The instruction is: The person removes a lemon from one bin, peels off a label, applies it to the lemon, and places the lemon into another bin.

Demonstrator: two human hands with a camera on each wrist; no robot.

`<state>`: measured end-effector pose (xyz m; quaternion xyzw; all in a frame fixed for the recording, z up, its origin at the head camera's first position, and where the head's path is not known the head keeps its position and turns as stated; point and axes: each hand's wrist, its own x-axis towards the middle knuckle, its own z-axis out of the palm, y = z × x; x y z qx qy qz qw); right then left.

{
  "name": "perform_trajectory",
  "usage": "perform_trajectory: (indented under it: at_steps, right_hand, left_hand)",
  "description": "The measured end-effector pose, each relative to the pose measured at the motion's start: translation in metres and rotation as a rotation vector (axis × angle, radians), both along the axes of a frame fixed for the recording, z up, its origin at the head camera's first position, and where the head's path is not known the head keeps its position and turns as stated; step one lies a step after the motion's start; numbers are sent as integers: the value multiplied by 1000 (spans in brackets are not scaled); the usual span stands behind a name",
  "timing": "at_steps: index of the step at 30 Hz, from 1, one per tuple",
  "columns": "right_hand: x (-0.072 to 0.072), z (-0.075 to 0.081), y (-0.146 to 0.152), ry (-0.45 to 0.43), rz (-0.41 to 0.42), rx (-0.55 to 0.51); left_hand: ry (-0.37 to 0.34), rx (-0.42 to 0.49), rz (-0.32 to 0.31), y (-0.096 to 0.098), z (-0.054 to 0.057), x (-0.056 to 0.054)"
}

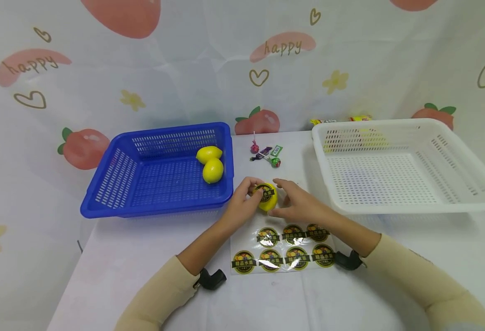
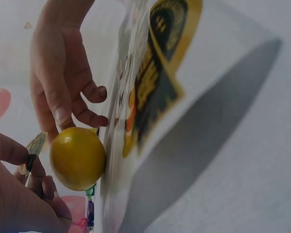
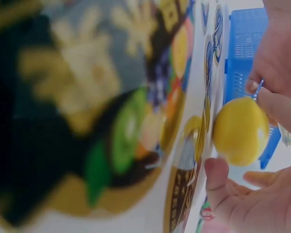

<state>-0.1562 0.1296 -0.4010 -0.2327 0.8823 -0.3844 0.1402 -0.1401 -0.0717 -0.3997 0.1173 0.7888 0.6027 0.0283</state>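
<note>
A yellow lemon (image 1: 270,202) sits on the table between both hands, just behind the sticker sheet (image 1: 281,269). My left hand (image 1: 242,202) pinches a round black-and-gold sticker (image 1: 266,192) between thumb and forefinger. From the head view this sticker overlaps the top of the lemon; the left wrist view shows the sticker (image 2: 35,148) apart from the lemon (image 2: 77,159), to its side. My right hand (image 1: 298,202) is at the lemon's right side, fingers loosely bent and spread, fingertips close to the fruit. In the right wrist view its thumb is right at the lemon (image 3: 241,131).
A blue basket (image 1: 155,209) with two lemons (image 1: 212,171) stands at left. At right is a white basket (image 1: 412,207), with yellow packets (image 1: 360,118) behind it. Wrapped candies and lollipops (image 1: 275,162) lie behind the hands. Several round stickers (image 1: 270,260) remain on the sheet.
</note>
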Motion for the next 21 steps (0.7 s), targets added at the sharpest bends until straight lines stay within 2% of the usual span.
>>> perform_trajectory:
  at_steps: [6, 13, 21]
  right_hand:
    - [-7, -1, -4, -27, 33, -36]
    - [-11, -5, -9, -42, 44, -129]
    - [-14, -6, -11, -54, 30, -98]
  left_hand:
    - [-24, 13, 19, 4, -6, -12]
    - [-56, -19, -3, 6, -5, -17]
    - [-67, -34, 21, 6, -7, -24]
